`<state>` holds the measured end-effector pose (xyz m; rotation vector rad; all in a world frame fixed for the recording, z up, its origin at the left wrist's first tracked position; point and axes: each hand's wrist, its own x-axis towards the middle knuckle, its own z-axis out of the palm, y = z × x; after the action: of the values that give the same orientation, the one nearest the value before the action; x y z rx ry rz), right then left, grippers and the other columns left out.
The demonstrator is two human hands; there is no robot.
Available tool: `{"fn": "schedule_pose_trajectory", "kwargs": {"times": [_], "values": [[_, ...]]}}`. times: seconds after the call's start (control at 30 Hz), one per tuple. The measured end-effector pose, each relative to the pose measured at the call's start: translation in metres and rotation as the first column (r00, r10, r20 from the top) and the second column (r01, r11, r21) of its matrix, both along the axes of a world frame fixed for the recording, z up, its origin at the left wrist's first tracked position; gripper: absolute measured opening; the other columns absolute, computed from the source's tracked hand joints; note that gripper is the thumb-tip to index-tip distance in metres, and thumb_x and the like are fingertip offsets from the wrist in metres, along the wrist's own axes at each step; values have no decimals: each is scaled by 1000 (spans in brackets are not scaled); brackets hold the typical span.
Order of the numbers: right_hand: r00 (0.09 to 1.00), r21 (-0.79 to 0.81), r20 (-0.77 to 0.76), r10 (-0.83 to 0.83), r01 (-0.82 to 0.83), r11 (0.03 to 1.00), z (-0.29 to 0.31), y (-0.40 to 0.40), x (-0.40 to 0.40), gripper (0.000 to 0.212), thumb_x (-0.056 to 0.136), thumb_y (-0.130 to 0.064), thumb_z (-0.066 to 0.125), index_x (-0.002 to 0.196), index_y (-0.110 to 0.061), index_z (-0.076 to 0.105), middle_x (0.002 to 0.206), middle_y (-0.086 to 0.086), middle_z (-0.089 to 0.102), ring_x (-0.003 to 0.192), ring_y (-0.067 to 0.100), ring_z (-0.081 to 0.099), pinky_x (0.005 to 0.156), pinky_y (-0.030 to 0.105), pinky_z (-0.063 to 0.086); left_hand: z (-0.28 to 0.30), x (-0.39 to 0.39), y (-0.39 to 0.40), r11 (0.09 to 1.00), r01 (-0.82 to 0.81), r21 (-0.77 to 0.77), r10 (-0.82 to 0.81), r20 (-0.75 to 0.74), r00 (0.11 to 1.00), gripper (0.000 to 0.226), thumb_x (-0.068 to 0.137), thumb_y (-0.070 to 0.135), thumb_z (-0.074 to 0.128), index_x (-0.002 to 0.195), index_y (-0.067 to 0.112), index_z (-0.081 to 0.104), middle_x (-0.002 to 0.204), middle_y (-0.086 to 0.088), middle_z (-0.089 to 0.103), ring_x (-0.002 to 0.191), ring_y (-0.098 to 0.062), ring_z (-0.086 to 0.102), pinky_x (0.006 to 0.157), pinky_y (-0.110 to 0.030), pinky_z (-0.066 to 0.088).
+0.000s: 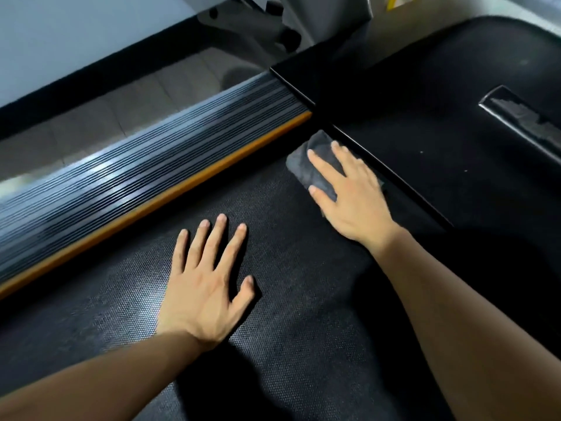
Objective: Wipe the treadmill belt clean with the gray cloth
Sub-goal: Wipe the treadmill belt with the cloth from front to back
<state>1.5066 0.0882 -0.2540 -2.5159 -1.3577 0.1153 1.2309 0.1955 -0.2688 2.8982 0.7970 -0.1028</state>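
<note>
r hand (352, 196) flat on gray cloth (312, 165), no grip | l hand (206, 281) splayed on belt (288, 344)

Two hands: left hand (202, 287), right hand (353, 192). One gray cloth (315, 165). One treadmill belt (288, 314). One ribbed side rail (121, 177).

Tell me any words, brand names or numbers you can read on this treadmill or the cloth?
None can be read.
The glossy black strip on the motor cover carries only worn gray patches, with no legible letters.
The gray cloth, treadmill belt and ribbed side rail show no print.
</note>
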Motion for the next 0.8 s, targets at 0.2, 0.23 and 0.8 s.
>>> {"fn": "schedule_pose_trajectory", "kwargs": {"times": [0.2, 0.23, 0.8], "values": [[978, 114, 59, -201, 194, 974, -7, 26, 3, 53, 99, -38, 49, 150, -33, 37, 156, 10, 35, 139, 30, 37, 115, 43, 28, 0, 0, 0, 1000, -1, -11, 1, -2, 1000, 78, 94, 60, 33, 163, 28, 14, 171, -7, 9, 158, -29, 6, 125, -57, 11], [985, 138, 49, -165, 157, 978, -8, 31, -6, 52, 97, -35, 50, 148, -30, 42, 152, 12, 40, 136, 31, 41, 113, 44, 31, 0, 1, 0, 1000, -2, -13, 2, -1, 1000, 78, 94, 60, 34, 163, 28, 15, 171, -8, 10, 158, -30, 8, 125, -57, 12], [978, 195, -6, 208, -202, 960, -14, 45, -50, 54, 86, -21, 58, 140, -24, 54, 142, 14, 50, 123, 34, 51, 107, 44, 38, -1, 3, 1, 1000, 1, -19, 0, 15, 1000, 79, 91, 59, 37, 162, 25, 22, 169, -11, 18, 156, -33, 15, 124, -59, 15]]}}
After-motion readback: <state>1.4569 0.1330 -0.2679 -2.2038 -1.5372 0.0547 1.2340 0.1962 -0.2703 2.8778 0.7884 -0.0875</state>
